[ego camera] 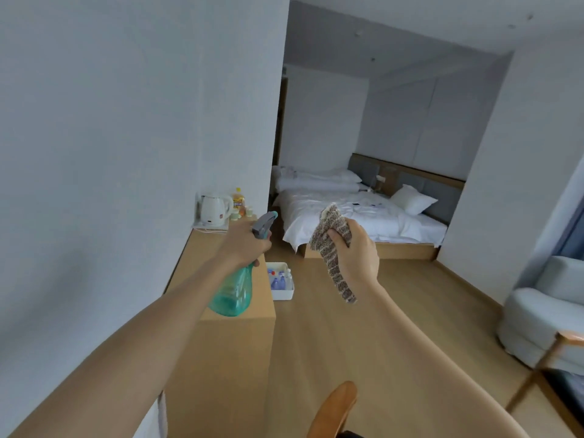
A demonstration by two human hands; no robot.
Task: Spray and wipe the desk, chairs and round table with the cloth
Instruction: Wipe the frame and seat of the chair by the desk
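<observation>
The left hand [243, 248] covers the neck of the green spray bottle [232, 294], so its fingers there cannot be seen, and the left arm hides part of the tabletop [208, 248]. The small bottles in the white tray [286, 294] are too tiny to tell apart. The armchair [543, 317] is cut off at the right edge, and the wooden chair back [336, 409] at the bottom edge.

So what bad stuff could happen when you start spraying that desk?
Spray from the spray bottle in the left hand might wet the kettle and its base at the desk's far end. The cloth dangling from the right hand could knock the small cups beside it.
</observation>
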